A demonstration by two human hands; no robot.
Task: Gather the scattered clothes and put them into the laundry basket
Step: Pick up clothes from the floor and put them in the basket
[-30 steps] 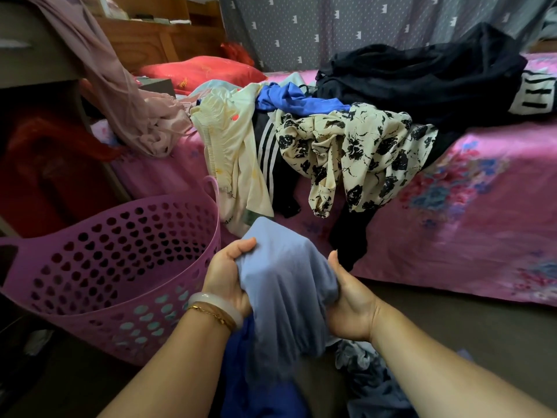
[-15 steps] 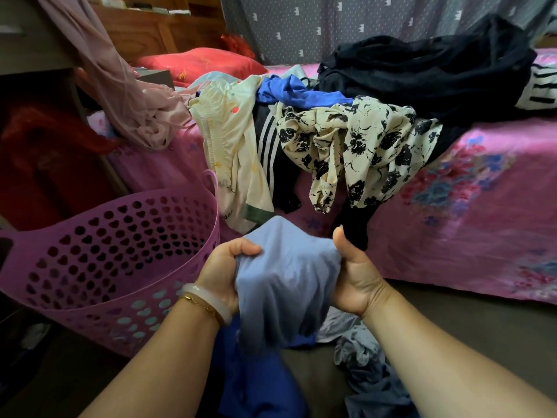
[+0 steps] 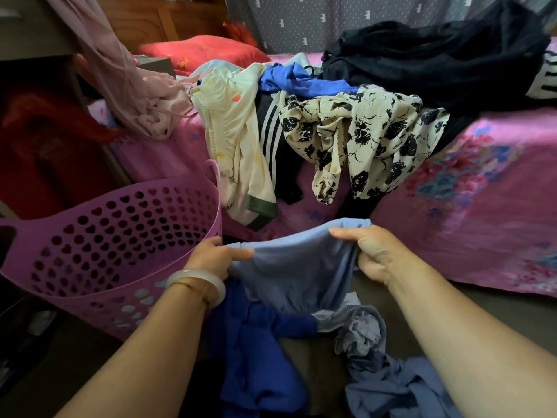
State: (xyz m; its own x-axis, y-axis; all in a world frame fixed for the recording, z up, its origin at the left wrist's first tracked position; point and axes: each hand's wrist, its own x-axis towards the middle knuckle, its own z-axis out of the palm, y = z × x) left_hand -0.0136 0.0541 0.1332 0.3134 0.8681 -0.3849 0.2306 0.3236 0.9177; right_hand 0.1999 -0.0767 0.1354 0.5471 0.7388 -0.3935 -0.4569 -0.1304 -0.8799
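Both your left hand (image 3: 215,257) and right hand (image 3: 372,254) grip the light blue garment (image 3: 295,273), stretched between them; the basket (image 3: 114,251) just left looks empty, and a pile of clothes (image 3: 346,128) waits beyond.

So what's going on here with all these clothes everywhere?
Someone is tidying up laundry. Both hands hold a light blue garment stretched between them: the left hand pinches one edge, the right hand grips the other. A purple laundry basket stands just to the left, and nothing can be seen inside it from here. More clothes lie on the floor below, including a dark blue garment, and a heap of others, such as a black-flowered cream piece, waits on the pink bed.
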